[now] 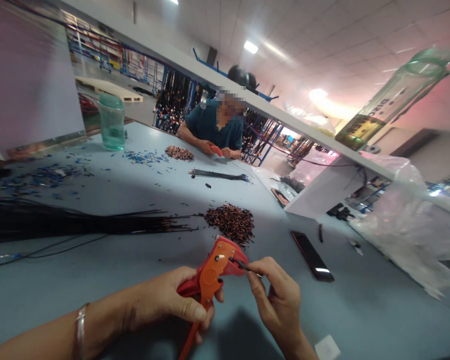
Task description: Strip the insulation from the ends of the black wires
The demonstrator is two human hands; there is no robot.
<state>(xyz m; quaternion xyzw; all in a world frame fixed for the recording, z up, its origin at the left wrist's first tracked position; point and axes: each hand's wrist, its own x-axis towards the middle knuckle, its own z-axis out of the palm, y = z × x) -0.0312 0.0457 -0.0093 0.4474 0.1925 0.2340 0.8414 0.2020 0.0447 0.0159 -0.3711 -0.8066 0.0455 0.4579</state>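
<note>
My left hand is wrapped round the handles of a red and orange wire stripper, its jaws pointing up and to the right. Pinched between the thumb and fingers of my right hand is a short black wire, whose end sits in the stripper's jaws. Just beyond the tool lies a heap of small black and copper-coloured wire offcuts. A long bundle of black wires stretches across the table from the left, its ends close to that heap.
Across the grey table, a co-worker holds a red tool. Blue scraps, a green bottle and a smaller wire bundle lie or stand farther off. A phone and clear plastic bags are at right.
</note>
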